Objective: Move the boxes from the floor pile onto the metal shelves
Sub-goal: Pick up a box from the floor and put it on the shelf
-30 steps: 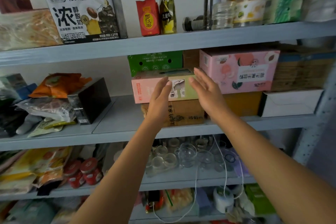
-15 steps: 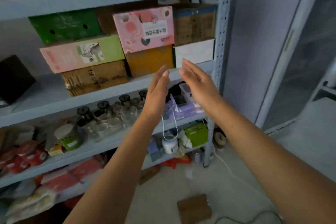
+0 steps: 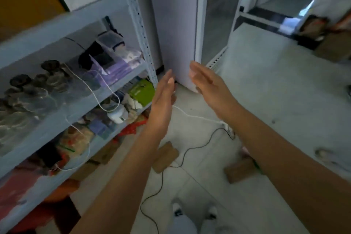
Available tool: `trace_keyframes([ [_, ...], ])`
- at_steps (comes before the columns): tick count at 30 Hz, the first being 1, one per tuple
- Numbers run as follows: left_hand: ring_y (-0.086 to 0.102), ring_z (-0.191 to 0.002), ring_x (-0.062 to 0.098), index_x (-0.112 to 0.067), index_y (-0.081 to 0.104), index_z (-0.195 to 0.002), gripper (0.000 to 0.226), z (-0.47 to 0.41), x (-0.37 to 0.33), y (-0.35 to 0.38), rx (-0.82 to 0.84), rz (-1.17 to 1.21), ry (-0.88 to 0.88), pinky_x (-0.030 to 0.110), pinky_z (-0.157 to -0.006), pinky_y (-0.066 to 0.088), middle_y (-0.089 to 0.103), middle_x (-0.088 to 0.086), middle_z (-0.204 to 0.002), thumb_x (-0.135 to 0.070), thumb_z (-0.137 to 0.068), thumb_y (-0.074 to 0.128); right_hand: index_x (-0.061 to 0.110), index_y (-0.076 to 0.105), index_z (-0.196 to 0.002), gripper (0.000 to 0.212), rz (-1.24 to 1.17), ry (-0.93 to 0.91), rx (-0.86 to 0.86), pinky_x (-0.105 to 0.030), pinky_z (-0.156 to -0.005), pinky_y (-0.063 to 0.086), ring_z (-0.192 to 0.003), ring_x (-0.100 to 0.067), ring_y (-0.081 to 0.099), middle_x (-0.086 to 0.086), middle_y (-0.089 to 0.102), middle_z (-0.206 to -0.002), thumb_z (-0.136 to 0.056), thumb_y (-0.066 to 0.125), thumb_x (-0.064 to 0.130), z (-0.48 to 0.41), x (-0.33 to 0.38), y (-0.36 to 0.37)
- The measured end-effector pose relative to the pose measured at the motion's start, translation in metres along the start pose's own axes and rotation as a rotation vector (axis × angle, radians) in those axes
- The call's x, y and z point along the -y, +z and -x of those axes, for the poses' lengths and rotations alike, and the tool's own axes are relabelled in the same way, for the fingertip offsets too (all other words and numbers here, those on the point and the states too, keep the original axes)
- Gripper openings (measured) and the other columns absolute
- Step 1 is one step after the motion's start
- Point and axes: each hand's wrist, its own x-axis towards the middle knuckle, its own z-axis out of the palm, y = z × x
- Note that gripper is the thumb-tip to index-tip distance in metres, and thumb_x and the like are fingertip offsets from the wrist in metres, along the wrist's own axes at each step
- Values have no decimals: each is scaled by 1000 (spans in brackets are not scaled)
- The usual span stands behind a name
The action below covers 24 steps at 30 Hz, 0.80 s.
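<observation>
Now both hands are reaching out flat and loose, the left hand (image 3: 163, 99) and the right hand (image 3: 207, 83) facing palm to palm and holding nothing, and I am guessing they are set like this to take a box by its two sides. Down on the floor (image 3: 275, 100), nearer than the hands and not touching them, the small brown left box (image 3: 167, 156) is peeking out beside the left arm, next to a black cable (image 3: 161, 182), and the brown right box (image 3: 240, 170) is showing under the right arm. The metal shelves (image 3: 62, 23) are standing on the left.
</observation>
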Motion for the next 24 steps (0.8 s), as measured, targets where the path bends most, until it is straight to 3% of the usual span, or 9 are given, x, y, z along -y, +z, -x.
trace_keyframes([
  [3,49,-133,10,-31,41,-145,42,4,33,20,90,34,-75,39,-114,37,48,-6,-147,-39,-105,34,31,48,-143,50,19,101,-69,-36,-113,38,-126,3,49,15,50,-144,-96,57,44,26,-32,-21],
  [7,51,-130,9,-31,43,-143,46,6,59,51,187,49,-150,42,-115,36,53,-9,-143,-48,-101,37,29,49,-143,47,26,207,-158,-30,-112,39,-106,21,52,20,55,-130,-97,55,40,55,-58,-51],
  [11,52,-128,9,-37,48,-134,32,1,90,76,196,54,-253,44,-115,36,56,-12,-138,-39,-105,35,28,49,-142,45,46,274,-217,-18,-108,40,-105,22,51,20,53,-131,-98,54,36,62,-85,-72],
  [14,51,-128,9,-39,48,-130,29,-7,118,79,134,47,-347,43,-116,34,55,-12,-137,-35,-106,34,29,50,-141,44,-7,343,-182,-32,-114,37,-116,8,52,19,54,-134,-97,56,36,49,-114,-71],
  [18,48,-131,12,-37,45,-135,32,-22,153,53,-21,33,-453,39,-115,32,51,-11,-138,-35,-106,33,33,50,-141,49,-56,424,-32,-39,-116,35,-125,3,49,18,52,-141,-94,59,44,16,-162,-54],
  [21,49,-129,11,-36,46,-136,33,-35,195,19,-167,22,-506,36,-113,36,52,-11,-138,-36,-105,36,34,52,-139,57,-54,464,47,-42,-115,36,-127,0,50,17,53,-141,-86,62,53,-14,-204,-40],
  [24,50,-125,7,-38,49,-135,33,-47,255,-12,-256,3,-566,31,-109,37,52,-9,-140,-39,-104,38,30,50,-142,50,-64,499,82,-39,-111,42,-125,0,51,13,53,-142,-95,59,42,-48,-262,-24],
])
